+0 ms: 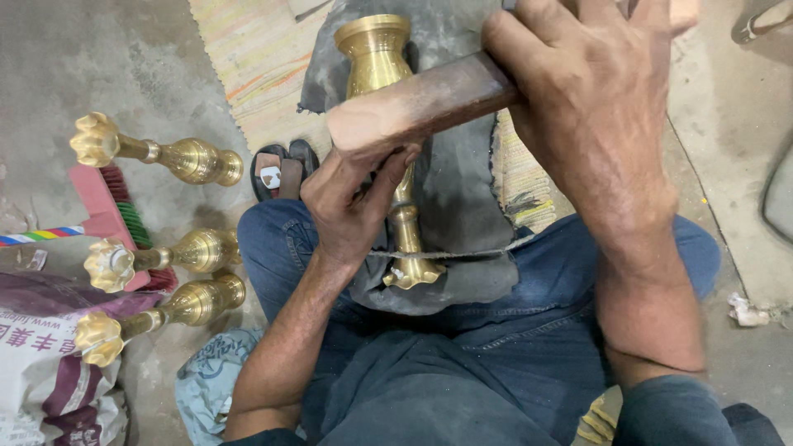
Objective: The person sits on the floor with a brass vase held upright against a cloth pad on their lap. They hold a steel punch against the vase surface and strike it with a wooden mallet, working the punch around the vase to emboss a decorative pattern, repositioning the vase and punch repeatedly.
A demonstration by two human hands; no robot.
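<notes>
Grey concrete floor [99,58] with stains, a striped woven mat [256,58] spread on it, left of the mat three brass stands [186,157] lying down, a red brush [111,211] among them, printed sack [41,363] below, soft even light

Blue jeans [496,322], dark rolled sleeves [669,409]

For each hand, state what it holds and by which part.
The right hand grips a wooden mallet by its handle end. The left hand clasps a brass stand around the middle of its stem.
</notes>
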